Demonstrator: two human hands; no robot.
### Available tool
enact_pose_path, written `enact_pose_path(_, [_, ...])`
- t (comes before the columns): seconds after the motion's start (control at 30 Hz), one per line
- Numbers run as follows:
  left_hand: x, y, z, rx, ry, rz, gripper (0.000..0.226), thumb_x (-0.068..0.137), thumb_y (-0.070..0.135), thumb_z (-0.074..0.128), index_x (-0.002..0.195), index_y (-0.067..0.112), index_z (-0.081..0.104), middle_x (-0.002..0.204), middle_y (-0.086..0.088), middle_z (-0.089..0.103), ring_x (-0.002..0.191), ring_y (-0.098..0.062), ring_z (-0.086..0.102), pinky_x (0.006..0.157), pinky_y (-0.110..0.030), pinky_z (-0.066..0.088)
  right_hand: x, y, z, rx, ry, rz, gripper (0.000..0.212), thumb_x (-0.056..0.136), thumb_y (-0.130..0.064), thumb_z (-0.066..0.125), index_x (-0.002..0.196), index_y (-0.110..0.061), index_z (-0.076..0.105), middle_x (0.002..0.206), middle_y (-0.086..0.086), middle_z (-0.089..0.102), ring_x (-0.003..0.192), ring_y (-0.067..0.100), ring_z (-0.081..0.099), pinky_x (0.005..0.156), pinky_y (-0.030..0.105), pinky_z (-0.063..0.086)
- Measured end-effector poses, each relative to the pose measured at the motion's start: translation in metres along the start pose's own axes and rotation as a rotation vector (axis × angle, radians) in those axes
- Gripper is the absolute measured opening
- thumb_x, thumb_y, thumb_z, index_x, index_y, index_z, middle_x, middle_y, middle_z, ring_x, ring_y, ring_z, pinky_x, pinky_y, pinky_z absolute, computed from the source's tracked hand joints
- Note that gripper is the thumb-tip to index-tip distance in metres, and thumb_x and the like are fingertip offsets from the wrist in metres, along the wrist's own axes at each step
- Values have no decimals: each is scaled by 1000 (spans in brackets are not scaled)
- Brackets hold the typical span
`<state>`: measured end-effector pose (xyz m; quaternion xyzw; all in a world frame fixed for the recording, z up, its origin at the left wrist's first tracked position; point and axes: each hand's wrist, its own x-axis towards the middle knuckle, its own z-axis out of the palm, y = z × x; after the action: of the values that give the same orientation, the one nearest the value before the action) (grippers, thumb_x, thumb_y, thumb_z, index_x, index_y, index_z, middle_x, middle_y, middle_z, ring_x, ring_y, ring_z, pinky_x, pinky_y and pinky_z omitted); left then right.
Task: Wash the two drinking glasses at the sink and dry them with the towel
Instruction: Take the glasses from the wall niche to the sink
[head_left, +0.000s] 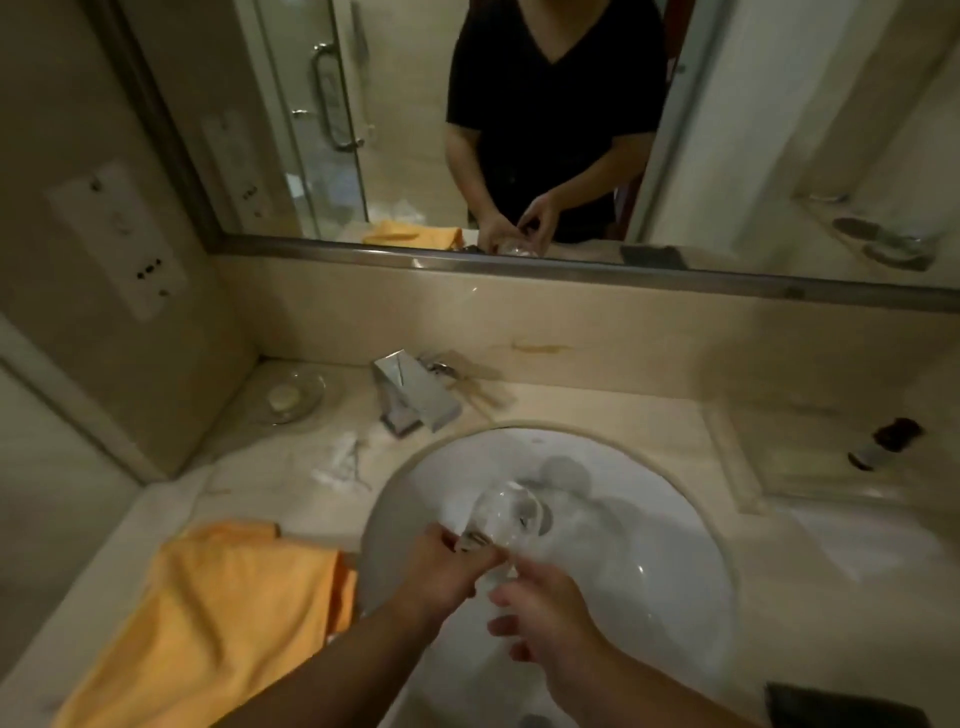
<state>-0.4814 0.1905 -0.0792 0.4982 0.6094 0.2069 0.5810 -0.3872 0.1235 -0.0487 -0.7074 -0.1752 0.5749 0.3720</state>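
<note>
Evidently I'm mid-wash: my left hand grips one drinking glass over the sink, right hand loose beside it, orange towel waiting.

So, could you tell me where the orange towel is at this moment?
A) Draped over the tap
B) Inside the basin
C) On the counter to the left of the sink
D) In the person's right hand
C: the towel lies spread on the counter just left of the sink, with neither hand on it.
</note>
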Motion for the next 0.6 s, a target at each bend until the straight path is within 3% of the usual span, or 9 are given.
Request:
enact_pose_path(0.13, [19, -13, -28, -91, 48, -66, 31, 68, 29, 78, 78, 4, 63, 67, -7, 63, 56, -19, 56, 45, -22, 43, 19, -8, 15, -70, 115, 103, 4, 79, -11, 60, 83, -9, 59, 74, 9, 59, 65, 23, 57, 49, 25, 38])
enact_pose_path(0.23, [30, -14, -38, -162, 70, -101, 24, 76, 20, 73, 59, 8, 61, 54, -3, 56, 49, -17, 47, 32, -13, 29, 48, -43, 8, -193, 306, -149, 13, 76, -21, 63, 77, -8, 66, 76, 13, 63, 71, 24, 57, 63, 34, 44])
enact_pose_path(0.3, [39, -15, -41, -185, 89, -125, 23, 78, 22, 71, 66, 6, 58, 60, -6, 54, 47, -16, 43, 30, -12, 25, 68, -82, 6, -263, 360, -331, 14, 81, -21, 64, 83, -8, 69, 84, 10, 67, 82, 23, 60, 71, 28, 42])
enact_pose_path(0.33, [43, -15, -42, -190, 97, -133, 24, 78, 23, 72, 73, 5, 57, 64, -7, 53, 47, -16, 43, 29, -13, 25, 79, -102, 7, -299, 365, -410, 13, 82, -23, 65, 76, -11, 66, 78, 7, 65, 80, 23, 60, 70, 27, 41])
enact_pose_path(0.43, [50, -14, -40, -190, 123, -155, 31, 76, 27, 73, 84, 5, 53, 71, -9, 55, 49, -16, 45, 30, -14, 27, 113, -154, 20, -498, 363, -597, 38, 78, -33, 70, 58, -17, 42, 57, -1, 45, 59, 18, 44, 60, 29, 35])
enact_pose_path(0.5, [55, -12, -38, -176, 151, -163, 33, 74, 29, 75, 85, 6, 54, 72, -8, 56, 51, -16, 47, 32, -15, 29, 135, -174, 33, -648, 305, -662, 37, 73, -37, 74, 65, -18, 44, 61, -4, 44, 60, 16, 42, 58, 30, 36])
enact_pose_path(0.6, [60, -6, -36, -138, 159, -177, 33, 73, 29, 75, 89, 9, 54, 73, -4, 57, 55, -14, 50, 37, -17, 33, 157, -186, 40, -881, 193, -695, 26, 75, -33, 73, 94, -17, 65, 85, -2, 64, 84, 18, 60, 77, 33, 50])
